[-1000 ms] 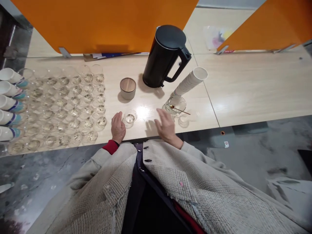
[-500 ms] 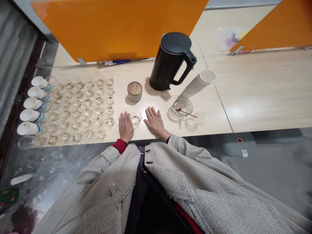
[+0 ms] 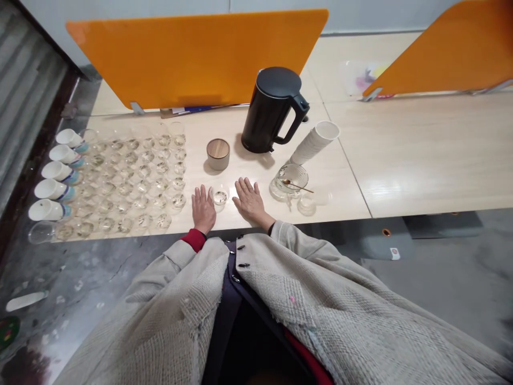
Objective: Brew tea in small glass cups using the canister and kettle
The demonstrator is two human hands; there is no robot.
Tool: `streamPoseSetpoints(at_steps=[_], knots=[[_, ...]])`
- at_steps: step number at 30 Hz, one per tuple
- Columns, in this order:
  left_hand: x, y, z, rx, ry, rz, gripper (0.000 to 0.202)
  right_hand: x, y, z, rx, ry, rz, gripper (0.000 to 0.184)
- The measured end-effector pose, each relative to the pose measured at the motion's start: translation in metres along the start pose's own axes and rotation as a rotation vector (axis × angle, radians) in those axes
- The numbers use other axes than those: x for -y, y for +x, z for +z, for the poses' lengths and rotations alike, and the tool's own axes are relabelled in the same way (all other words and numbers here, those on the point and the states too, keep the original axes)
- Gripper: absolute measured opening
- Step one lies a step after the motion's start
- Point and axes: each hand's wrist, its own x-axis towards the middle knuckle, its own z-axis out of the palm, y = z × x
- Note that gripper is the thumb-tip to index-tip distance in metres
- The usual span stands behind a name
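Observation:
My left hand (image 3: 203, 208) lies flat on the wooden table (image 3: 401, 155), fingers stretched out, just left of a small clear cup (image 3: 219, 197) with some tea leaves in it. My right hand (image 3: 249, 201) rests flat and open just right of that cup. Neither hand holds anything. To the left stands a grid of several similar clear cups (image 3: 136, 182) with leaves. A glass bowl with a small spoon (image 3: 294, 179) sits right of my right hand.
A black kettle (image 3: 272, 109) and a round wooden-lidded tin (image 3: 218, 154) stand behind the hands. A stack of paper cups (image 3: 315, 141) lies on its side by the kettle. More paper cups (image 3: 54, 174) lie at the far left. Orange dividers (image 3: 192, 53) stand behind.
My right hand moved left from near the glass bowl and settled flat beside the small cup. The left hand flattened out. The view lifted and pulled back.

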Motion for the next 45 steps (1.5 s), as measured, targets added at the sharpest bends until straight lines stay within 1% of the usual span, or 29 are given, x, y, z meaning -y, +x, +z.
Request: streamPoseSetpoints(at_steps=[9,19,25,36,45], knots=[[-0.003,0.001,-0.007,0.056,0.035,0.028,0.054,0.003,0.0,-0.004,0.015,-0.017,0.014,0.069],[-0.002,0.0,-0.001,0.002,0.019,0.012,0.057,0.0,0.0,-0.001,-0.001,-0.04,0.011,0.07],[-0.005,0.0,-0.004,0.052,0.122,-0.017,0.058,-0.002,0.002,0.005,-0.033,-0.033,0.016,0.069],[-0.005,0.001,-0.003,0.054,0.143,-0.014,0.057,-0.007,0.003,0.012,-0.063,-0.042,-0.001,0.068],[-0.005,0.001,-0.003,0.055,0.139,-0.015,0.058,-0.007,0.002,0.01,-0.061,-0.037,-0.002,0.068]])
